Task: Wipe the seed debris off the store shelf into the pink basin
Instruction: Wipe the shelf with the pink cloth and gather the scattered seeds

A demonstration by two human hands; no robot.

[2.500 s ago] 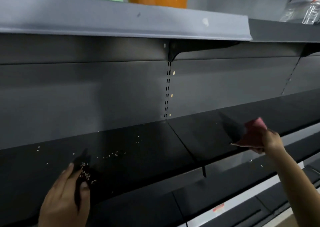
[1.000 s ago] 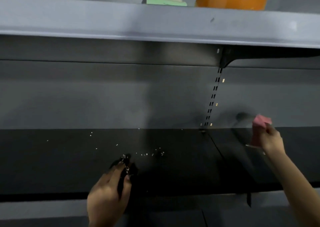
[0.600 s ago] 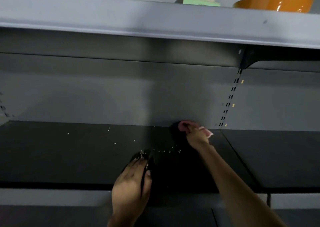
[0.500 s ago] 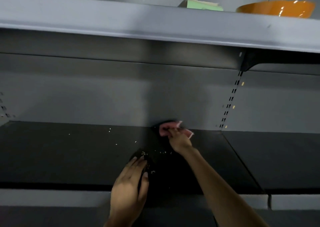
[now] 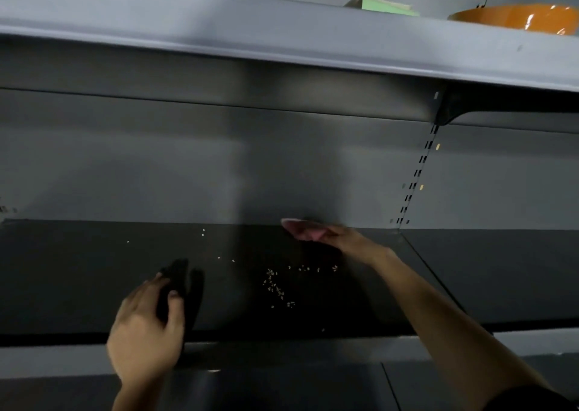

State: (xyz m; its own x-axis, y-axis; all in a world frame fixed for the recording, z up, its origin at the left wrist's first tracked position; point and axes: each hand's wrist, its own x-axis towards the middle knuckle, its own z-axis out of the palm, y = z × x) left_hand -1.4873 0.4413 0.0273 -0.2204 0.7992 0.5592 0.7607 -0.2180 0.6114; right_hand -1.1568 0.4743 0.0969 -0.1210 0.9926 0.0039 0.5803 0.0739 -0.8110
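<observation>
Scattered seeds (image 5: 277, 287) dot dark shelf (image 5: 78, 279) under grey shelf (image 5: 282, 37).

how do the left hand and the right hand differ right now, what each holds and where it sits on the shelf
The left hand sits at the front edge of the dark shelf, fingers round something dark, hard to identify. The right hand reaches to the back, by the rear wall, holding a pink cloth. The seed debris lies between them. Both are over the same shelf.

Both forearms are bare to the wrists; the left hand (image 5: 145, 332) and right hand (image 5: 341, 238) wear nothing, and a dark sleeve (image 5: 532, 399) edge shows far behind the right fingers.
</observation>
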